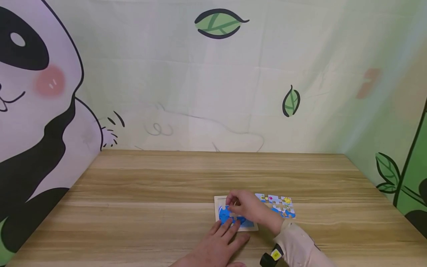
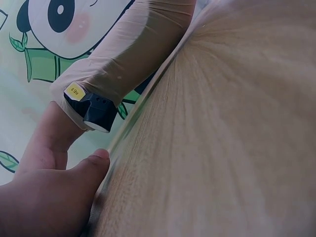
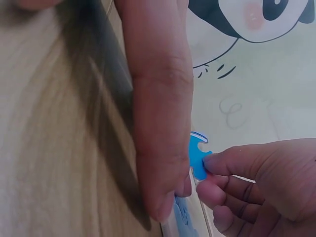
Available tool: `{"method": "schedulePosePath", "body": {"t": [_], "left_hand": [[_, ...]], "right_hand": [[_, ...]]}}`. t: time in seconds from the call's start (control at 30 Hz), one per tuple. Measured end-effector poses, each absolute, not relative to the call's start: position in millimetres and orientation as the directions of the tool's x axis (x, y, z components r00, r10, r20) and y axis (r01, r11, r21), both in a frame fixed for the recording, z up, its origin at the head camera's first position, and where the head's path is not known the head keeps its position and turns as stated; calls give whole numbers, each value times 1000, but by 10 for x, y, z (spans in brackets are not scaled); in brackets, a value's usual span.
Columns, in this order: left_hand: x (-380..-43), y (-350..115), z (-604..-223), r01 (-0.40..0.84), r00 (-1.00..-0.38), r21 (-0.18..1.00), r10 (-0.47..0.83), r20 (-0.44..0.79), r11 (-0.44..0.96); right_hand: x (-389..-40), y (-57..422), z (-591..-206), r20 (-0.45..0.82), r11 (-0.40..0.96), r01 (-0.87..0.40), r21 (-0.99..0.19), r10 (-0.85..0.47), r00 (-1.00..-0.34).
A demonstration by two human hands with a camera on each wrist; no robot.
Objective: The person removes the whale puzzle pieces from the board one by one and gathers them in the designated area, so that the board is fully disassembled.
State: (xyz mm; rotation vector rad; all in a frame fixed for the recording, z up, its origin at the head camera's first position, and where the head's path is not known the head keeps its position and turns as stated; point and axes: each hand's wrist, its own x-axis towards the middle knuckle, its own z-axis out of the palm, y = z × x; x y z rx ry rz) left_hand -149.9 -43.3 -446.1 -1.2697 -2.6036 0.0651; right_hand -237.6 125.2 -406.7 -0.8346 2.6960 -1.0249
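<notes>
A square puzzle tray (image 1: 216, 200) with a pale rim lies on the table, with blue picture pieces inside. My right hand (image 1: 251, 207) is over its upper part. Between thumb and finger it pinches a blue puzzle piece (image 3: 197, 160) with a white curved edge, held upright in the right wrist view. My left hand (image 1: 220, 243) lies flat, fingers spread and fairly straight, fingertips on the tray's near side. One of its fingers (image 3: 160, 108) looms large in the right wrist view. The left wrist view shows its thumb (image 2: 91, 173); the tray is out of sight there.
Just right of the tray lie loose puzzle pieces (image 1: 274, 199), some with a sun and blue shapes; my right forearm partly hides them. The wooden table (image 1: 133, 207) runs back to a printed cloth wall (image 1: 166, 74). A black wrist camera (image 1: 268, 259) sits at my right sleeve.
</notes>
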Motion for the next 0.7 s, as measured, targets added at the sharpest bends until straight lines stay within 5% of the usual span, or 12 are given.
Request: {"method": "schedulePosePath", "body": {"t": [0.33, 0.7], "left_hand": [[-1510, -414, -4416, 773, -624, -62, 775, 103, 631], [-1520, -428, -4430, 771, -627, -25, 764, 151, 637]], "right_hand": [[-2348, 1312, -4026, 137, 585, -492, -645, -544, -828], [-2345, 1440, -3957, 133, 591, -470, -656, -522, -843]]}}
